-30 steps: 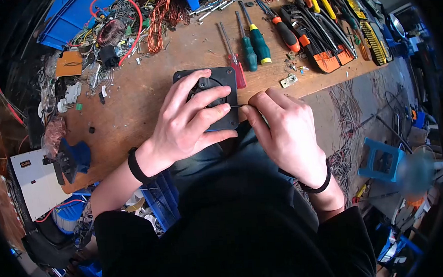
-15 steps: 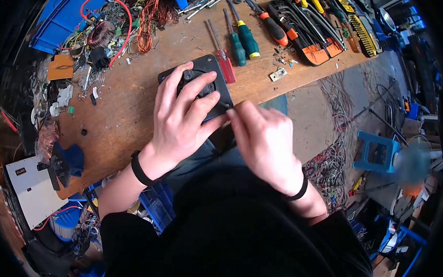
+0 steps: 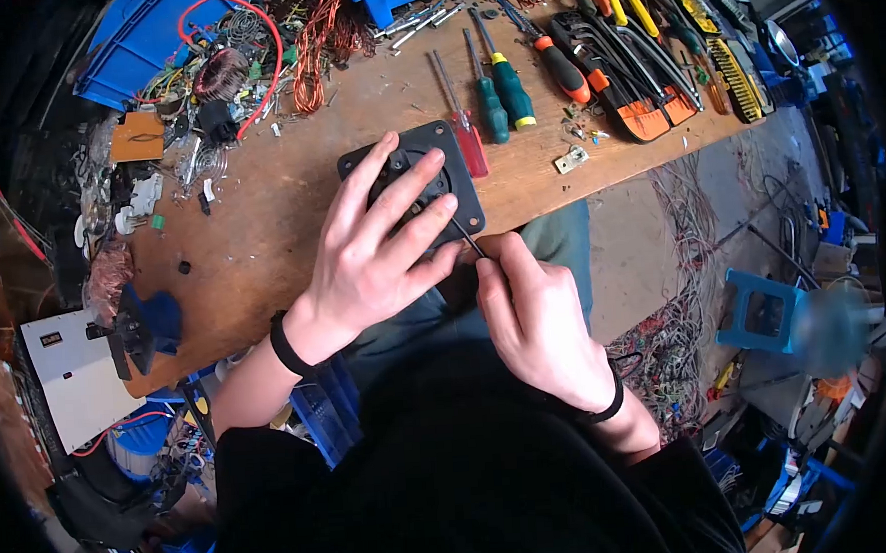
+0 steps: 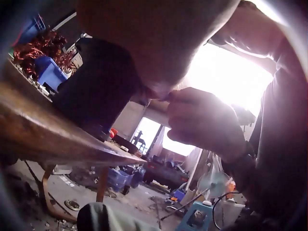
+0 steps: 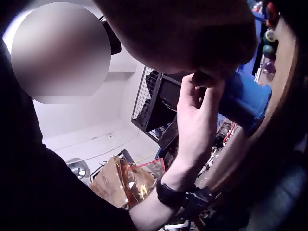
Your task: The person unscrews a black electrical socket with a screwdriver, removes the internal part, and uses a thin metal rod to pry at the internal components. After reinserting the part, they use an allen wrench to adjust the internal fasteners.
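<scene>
A black square-flanged part (image 3: 467, 189) with corner holes is at the table's front edge, turned slightly. In the right wrist view it has a blue body (image 5: 246, 100) below. My left hand (image 3: 369, 248) rests over its top with fingers spread and fairly straight, thumb along the near side. The fingers hide much of the middle. My right hand (image 3: 545, 316) pinches a thin dark rod (image 3: 471, 239) between thumb and curled fingers. The rod slants up and left, its far end by my left fingertips. Its end inside the right hand is hidden.
Beyond the part lie a red-handled screwdriver (image 3: 470, 147) and two green-handled ones. An open tool pouch (image 3: 645, 121) sits farther right. Electronic scrap and copper wire (image 3: 314, 63) cover the far left. Blue bins (image 3: 131, 57) stand behind; tangled cables (image 3: 685, 214) lie on the floor.
The right hand has moved nearer my body, and the rod has gone from level at the part's right side to a slant. The part has turned a little under the left hand.
</scene>
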`<state>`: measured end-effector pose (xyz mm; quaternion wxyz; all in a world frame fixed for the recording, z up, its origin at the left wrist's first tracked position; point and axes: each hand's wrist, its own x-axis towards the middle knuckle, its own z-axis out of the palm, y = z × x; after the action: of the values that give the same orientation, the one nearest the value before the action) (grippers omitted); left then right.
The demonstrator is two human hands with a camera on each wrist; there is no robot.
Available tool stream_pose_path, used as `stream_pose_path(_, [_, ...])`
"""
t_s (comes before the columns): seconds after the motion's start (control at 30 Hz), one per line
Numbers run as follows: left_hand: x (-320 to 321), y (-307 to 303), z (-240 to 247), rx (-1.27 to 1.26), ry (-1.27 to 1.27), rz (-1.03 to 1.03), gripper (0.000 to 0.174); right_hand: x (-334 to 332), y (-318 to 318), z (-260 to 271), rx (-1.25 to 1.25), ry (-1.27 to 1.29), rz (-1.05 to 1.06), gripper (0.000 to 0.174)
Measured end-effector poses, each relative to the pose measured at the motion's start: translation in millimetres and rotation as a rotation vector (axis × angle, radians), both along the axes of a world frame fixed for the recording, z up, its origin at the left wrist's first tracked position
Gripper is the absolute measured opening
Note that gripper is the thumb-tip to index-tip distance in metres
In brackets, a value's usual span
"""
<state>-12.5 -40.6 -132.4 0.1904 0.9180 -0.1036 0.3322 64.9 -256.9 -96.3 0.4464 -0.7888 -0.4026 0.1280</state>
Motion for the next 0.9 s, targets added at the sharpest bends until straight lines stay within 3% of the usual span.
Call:
stream_pose_path(0.1, [0.2,-1.0,-2.7,0.018,-0.021,0.005,0.068,-4.1,-0.3,3.2,0.035,0.208,0.035,0.015])
stream_pose_path(0.17, [-0.1,-2.8,-3.2,0.004,-0.038,0.031,0.057,-6.4,0.1,9.7,0.05,0.516,0.094,0.016])
stream_pose_path(0.27, [0.0,-1.0,-4.1,0.032,-0.031,0.027,0.056,-13.5,4.0,9.8,0.112,0.664,0.098,0.017])
stream_pose_path(0.37, [-0.7,0.2,1.2,0.046,0.014,0.016,0.065,-5.4,1.1,1.9,0.103,0.41,0.094,0.011])
stream_pose_path(0.43, [-1.6,1.6,3.7,0.052,0.037,0.015,0.066,2.3,-5.6,-0.4,0.042,0.25,0.133,0.02])
stream_pose_path(0.53, [-1.6,-2.5,12.3,0.038,0.071,0.034,0.07,10.5,-5.8,2.6,0.056,0.254,0.103,0.018])
stream_pose_path(0.73, [0.9,-4.9,15.8,-0.1,0.062,0.062,0.078,36.1,-18.1,26.5,-0.086,0.575,0.15,0.019])
stream_pose_path(0.8, [-1.3,-3.8,26.3,-0.152,0.136,0.031,0.074,50.2,-18.4,26.9,-0.084,0.521,0.145,0.021])
stream_pose_path(0.87, [0.8,-6.0,49.5,-0.174,0.241,0.073,0.037,74.1,-20.6,29.0,-0.142,0.485,0.276,0.023])
stream_pose_path(0.9, [2.8,-4.7,54.1,-0.17,0.241,0.07,0.03,83.4,-19.9,28.8,-0.136,0.475,0.319,0.023])
